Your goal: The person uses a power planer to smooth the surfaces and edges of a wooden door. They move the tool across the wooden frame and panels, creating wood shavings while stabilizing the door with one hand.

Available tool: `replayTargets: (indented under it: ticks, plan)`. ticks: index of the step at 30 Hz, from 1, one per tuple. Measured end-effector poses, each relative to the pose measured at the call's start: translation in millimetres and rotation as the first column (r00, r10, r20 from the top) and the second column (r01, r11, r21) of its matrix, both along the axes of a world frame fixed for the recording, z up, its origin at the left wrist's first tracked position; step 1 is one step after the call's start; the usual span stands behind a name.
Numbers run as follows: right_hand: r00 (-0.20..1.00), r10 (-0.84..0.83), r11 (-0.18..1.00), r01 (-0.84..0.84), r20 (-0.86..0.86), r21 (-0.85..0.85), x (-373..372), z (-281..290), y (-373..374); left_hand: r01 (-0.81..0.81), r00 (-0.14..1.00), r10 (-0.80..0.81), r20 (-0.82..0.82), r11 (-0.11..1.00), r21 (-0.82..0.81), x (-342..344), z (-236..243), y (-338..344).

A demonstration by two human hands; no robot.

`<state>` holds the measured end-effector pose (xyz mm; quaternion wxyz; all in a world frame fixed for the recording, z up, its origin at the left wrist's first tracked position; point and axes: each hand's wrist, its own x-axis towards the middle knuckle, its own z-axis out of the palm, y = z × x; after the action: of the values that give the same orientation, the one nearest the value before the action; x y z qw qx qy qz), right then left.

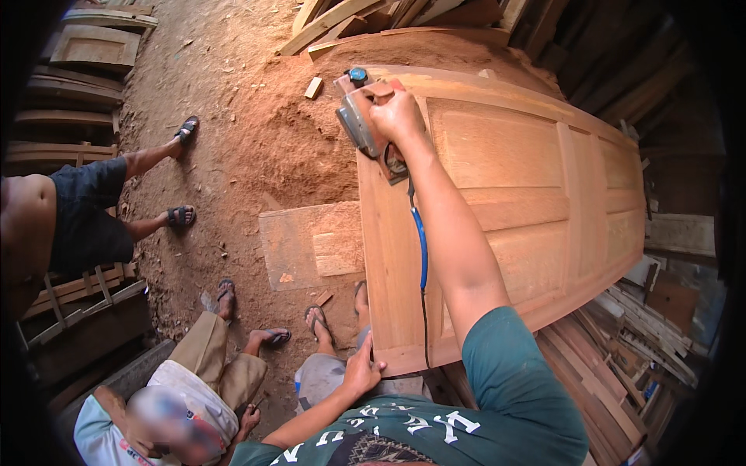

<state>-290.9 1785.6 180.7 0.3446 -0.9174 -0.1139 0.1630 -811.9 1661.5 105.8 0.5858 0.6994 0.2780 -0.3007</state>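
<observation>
A wooden panel door [509, 198] lies flat in front of me, reaching away to the right. My right hand [398, 116] is closed round the handle of a red and grey power tool, which looks like a belt sander [359, 123]. The tool rests on the door's far left corner; its underside is hidden. From its back end a cord with a blue sleeve [420, 241] runs toward me over the door. My left hand [364, 373] grips the door's near left edge, thumb on the top face.
Sawdust covers the ground [268, 132]. A flat board [291, 248] lies left of the door. One person [85, 206] stands at the left, another [194, 388] sits at the lower left. Stacked timber [342, 27] lies beyond, with more planks [594, 373] at the right.
</observation>
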Motion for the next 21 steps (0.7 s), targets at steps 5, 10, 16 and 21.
replayTargets:
  ticks: [5, 10, 16, 21]
  plan:
    - [0.996, -0.003, 0.999, -0.002, 0.086, 0.054, 29, -23, 10, 0.003, 1.0, -0.003, 0.0, 1.0, 0.014, -4, 1, 0]
    - [0.999, -0.006, 0.983, -0.004, 0.052, 0.184, 79, -40, 21, -0.041, 0.995, 0.039, 0.095, 0.999, 0.024, -18, -19, -9]
    - [0.999, -0.02, 0.988, 0.013, 0.044, 0.156, 16, -43, -36, 0.069, 0.983, -0.074, 0.171, 0.997, 0.035, -15, -21, 5]
    - [0.992, -0.09, 0.996, 0.092, -0.093, 0.017, -178, 12, -158, -0.051, 0.913, -0.083, 0.4, 0.948, 0.314, 24, -16, 52]
